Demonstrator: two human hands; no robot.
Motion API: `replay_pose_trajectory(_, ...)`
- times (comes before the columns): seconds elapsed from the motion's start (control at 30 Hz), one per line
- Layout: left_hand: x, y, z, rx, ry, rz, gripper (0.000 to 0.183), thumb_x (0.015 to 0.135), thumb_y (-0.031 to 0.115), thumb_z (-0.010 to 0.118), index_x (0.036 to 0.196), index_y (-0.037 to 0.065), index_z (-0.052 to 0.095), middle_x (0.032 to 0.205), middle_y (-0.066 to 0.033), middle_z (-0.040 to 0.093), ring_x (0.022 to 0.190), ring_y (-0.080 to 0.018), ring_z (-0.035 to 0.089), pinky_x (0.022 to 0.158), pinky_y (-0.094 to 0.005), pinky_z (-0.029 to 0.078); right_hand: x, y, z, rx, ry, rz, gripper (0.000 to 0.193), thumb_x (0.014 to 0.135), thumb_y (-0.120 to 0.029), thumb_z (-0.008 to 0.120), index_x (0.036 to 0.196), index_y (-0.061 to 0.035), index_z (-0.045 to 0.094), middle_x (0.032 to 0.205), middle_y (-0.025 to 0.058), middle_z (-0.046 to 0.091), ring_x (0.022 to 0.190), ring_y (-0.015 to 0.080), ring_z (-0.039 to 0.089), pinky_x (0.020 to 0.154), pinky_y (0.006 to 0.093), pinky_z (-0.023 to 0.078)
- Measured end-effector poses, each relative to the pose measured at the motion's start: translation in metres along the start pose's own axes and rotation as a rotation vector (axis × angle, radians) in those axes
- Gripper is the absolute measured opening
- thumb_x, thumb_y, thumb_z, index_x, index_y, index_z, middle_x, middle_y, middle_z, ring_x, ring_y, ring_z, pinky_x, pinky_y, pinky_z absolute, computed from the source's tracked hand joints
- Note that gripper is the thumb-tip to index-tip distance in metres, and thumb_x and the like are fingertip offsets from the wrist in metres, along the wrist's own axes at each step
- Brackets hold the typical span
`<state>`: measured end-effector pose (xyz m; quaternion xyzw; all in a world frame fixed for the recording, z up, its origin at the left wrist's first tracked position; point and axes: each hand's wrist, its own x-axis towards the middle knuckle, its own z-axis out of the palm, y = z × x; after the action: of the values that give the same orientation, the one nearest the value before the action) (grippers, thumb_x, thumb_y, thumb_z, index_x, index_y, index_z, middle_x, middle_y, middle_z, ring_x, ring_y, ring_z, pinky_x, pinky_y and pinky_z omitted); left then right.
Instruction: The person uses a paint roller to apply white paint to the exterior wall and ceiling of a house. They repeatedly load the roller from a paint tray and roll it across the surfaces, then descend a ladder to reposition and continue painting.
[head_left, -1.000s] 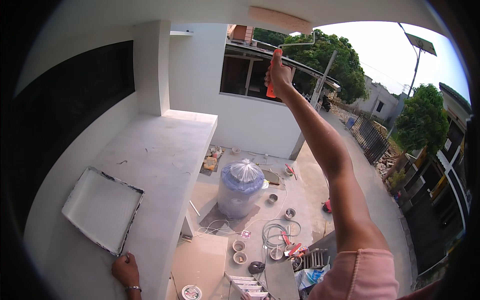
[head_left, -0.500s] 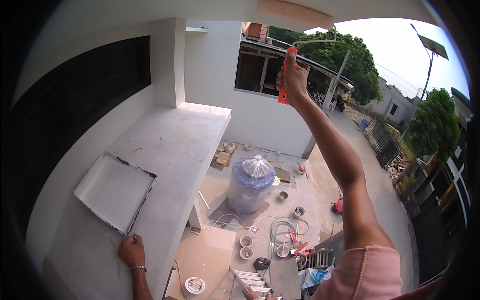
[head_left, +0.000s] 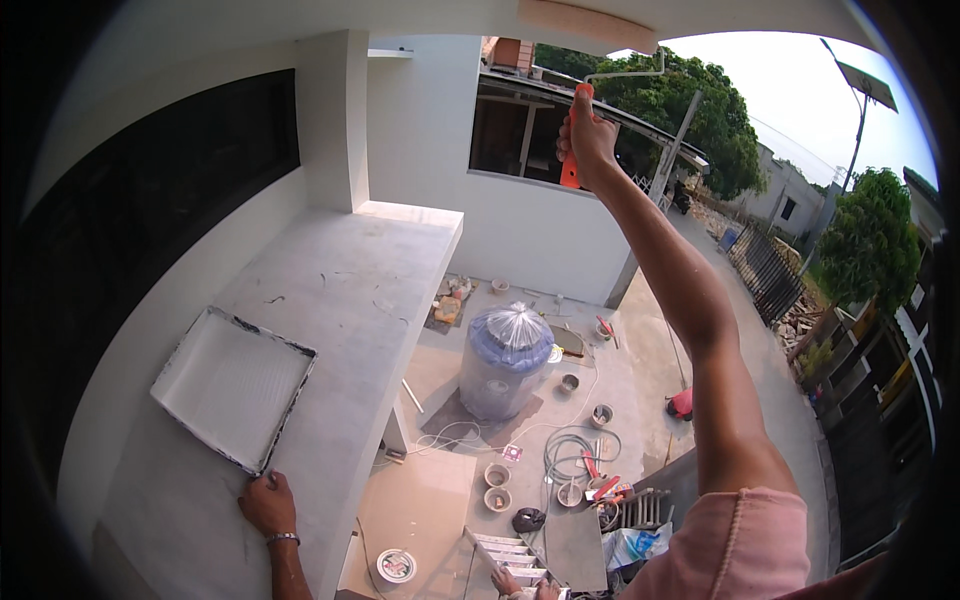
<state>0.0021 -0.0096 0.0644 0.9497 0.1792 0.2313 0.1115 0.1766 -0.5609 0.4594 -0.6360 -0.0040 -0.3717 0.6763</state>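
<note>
My right hand (head_left: 588, 138) is raised high and wrapped round the orange handle of a paint roller (head_left: 584, 90). Its wire frame runs up to the roller sleeve (head_left: 590, 24), which lies against the pale overhead surface (head_left: 440, 22). On the grey ledge to my left sits a paint tray (head_left: 235, 385) with a dark-smeared rim and white paint in it. Close against the tray's near corner, my left hand (head_left: 268, 503) rests on the ledge with its fingers curled. Whatever it may hold there is hidden.
Below, another person's hands (head_left: 507, 580) are at a ladder (head_left: 503, 550). A large plastic-covered drum (head_left: 500, 370), several small pots (head_left: 497, 476), a coiled hose (head_left: 570, 455) and cables lie on the floor. The ledge (head_left: 340, 270) ends at a pillar (head_left: 335, 125).
The right hand and roller have shifted slightly up, the sleeve still along the overhead surface. My left hand stays by the tray corner. The whole view has moved a little.
</note>
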Motion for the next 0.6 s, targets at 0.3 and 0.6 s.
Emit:
replay_pose_trajectory(0.3,0.002,-0.003,0.003,-0.013,-0.006,-0.024,0.039,0.093,0.029,0.061,0.065,0.004,0.069,0.063,-0.0146,0.066,0.061,-0.0404,0.061,0.070,-0.0490,0.045,-0.017,-0.001,-0.002,0.012,-0.008,-0.018,0.054,0.101,-0.060,0.058,0.082,-0.0107,0.050,0.066,0.0002,0.050,0.050,0.0111,0.049,0.045,0.0290,0.042)
replay_pose_trajectory(0.6,0.004,-0.008,0.013,-0.074,-0.002,-0.082,0.037,0.092,0.028,0.061,0.064,0.003,0.066,0.079,-0.0151,0.069,0.078,-0.0367,0.065,0.082,-0.0495,0.046,-0.072,-0.013,-0.001,0.042,-0.102,-0.113,0.052,0.105,-0.057,0.051,0.082,-0.0110,0.049,0.063,0.0000,0.049,0.047,0.0092,0.047,0.040,0.0273,0.039)
